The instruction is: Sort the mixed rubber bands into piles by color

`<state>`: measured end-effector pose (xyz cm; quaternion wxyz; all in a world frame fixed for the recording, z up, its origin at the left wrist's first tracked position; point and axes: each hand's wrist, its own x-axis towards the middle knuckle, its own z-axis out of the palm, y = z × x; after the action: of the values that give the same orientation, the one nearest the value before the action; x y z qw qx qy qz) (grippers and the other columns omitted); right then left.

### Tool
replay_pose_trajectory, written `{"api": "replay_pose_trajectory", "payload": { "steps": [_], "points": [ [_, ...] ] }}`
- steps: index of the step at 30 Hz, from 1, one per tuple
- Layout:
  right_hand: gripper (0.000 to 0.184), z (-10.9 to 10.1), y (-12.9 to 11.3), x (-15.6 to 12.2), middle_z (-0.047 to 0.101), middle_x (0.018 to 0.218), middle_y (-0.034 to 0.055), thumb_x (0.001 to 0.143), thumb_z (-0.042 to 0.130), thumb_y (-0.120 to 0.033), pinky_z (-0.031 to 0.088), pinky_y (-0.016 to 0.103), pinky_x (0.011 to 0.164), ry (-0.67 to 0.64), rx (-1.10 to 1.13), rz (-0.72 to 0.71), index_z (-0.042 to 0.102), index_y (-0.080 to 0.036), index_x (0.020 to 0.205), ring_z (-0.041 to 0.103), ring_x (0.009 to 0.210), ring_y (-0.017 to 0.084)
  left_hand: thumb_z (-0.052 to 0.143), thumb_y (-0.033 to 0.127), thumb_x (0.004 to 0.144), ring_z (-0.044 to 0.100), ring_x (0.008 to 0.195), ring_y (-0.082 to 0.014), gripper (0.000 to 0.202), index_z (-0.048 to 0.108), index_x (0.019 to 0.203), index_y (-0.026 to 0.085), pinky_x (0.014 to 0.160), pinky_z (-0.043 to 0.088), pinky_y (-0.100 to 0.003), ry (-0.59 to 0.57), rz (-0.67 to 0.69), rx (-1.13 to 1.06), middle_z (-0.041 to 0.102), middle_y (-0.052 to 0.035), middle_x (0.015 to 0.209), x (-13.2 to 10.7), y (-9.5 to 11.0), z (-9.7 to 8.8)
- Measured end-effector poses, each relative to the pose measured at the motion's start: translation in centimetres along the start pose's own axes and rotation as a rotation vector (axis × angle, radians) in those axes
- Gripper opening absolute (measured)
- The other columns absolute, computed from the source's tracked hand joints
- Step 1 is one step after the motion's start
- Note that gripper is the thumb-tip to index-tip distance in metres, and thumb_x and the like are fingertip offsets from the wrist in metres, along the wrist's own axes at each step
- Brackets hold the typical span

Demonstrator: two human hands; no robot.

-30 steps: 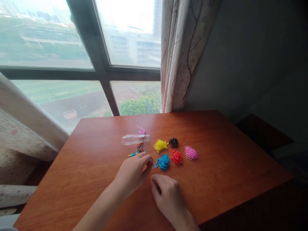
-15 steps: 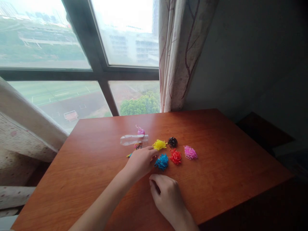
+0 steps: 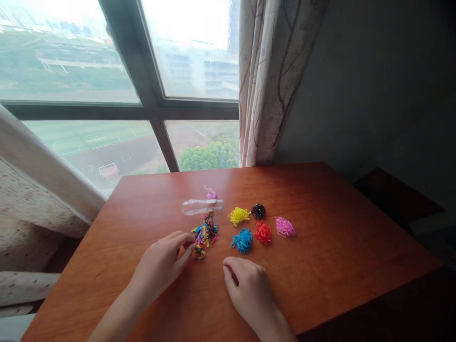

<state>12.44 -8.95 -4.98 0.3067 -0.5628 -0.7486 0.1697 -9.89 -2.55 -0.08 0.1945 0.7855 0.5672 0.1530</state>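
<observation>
My left hand (image 3: 162,263) lies on the wooden table (image 3: 320,266). Its fingers stretch toward a mixed pile of coloured rubber bands (image 3: 205,234), the tips beside a few stray bands (image 3: 199,253), with a small gap between thumb and fingers. My right hand (image 3: 249,290) rests palm down near the front edge. Its fingers are curled under and hide whatever is inside. Just beyond it lie sorted heaps: blue (image 3: 242,240), red (image 3: 262,232), pink (image 3: 284,226), yellow (image 3: 238,215) and black (image 3: 258,211).
A small clear bottle (image 3: 201,206) lies on its side behind the mixed pile, with a pink piece (image 3: 212,194) just beyond it. A window and curtain (image 3: 274,80) stand at the table's far edge. A dark low surface (image 3: 395,194) sits to the right.
My left hand has pulled back leftward from the yellow and blue heaps to the near edge of the mixed pile, uncovering that pile. My right hand has stayed put.
</observation>
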Motion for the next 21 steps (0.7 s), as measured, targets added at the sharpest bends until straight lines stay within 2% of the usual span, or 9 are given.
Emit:
{"api": "replay_pose_trajectory", "payload": {
  "steps": [5,12,18,21],
  "points": [
    [0.013,0.3,-0.4,0.7,0.068,0.074,-0.0024,0.089,0.054,-0.014,0.035,0.024,0.059,-0.034,-0.055,-0.005,0.061,-0.024,0.085,0.064,0.066,0.015,0.05,0.036,0.091,0.063,0.069,-0.0155,0.024,0.07,0.086,0.025,0.064,0.045,-0.023,-0.014,-0.022,-0.05,0.07,-0.0001,0.08,-1.5,-0.4,1.0],
    [0.012,1.3,-2.1,2.6,0.069,0.079,-0.0031,0.086,0.059,-0.013,0.037,0.024,0.061,-0.114,-0.082,-0.026,0.059,-0.025,0.086,0.065,0.071,0.016,0.049,0.035,0.092,0.064,0.075,-0.0163,0.022,0.068,0.086,0.024,0.07,0.046,-0.024,-0.003,-0.022,-0.089,0.07,-0.0012,0.084,-1.5,-0.8,1.9],
    [0.016,2.5,-2.6,3.3,0.069,0.085,-0.001,0.086,0.06,-0.012,0.039,0.024,0.063,-0.1,-0.119,-0.066,0.058,-0.024,0.096,0.066,0.076,0.018,0.048,0.034,0.093,0.063,0.075,-0.0161,0.023,0.067,0.087,0.024,0.07,0.047,-0.025,0.002,-0.015,-0.101,0.068,-0.0011,0.083,-1.6,-1.0,2.0],
    [0.013,2.7,-2.5,3.3,0.068,0.083,-0.0006,0.088,0.057,-0.012,0.039,0.023,0.063,-0.091,-0.147,-0.107,0.058,-0.024,0.094,0.065,0.075,0.017,0.047,0.033,0.093,0.063,0.074,-0.0159,0.022,0.067,0.088,0.024,0.069,0.046,-0.024,0.004,-0.011,-0.104,0.068,-0.0011,0.083,-1.7,-1.1,2.1]
  ]
}}
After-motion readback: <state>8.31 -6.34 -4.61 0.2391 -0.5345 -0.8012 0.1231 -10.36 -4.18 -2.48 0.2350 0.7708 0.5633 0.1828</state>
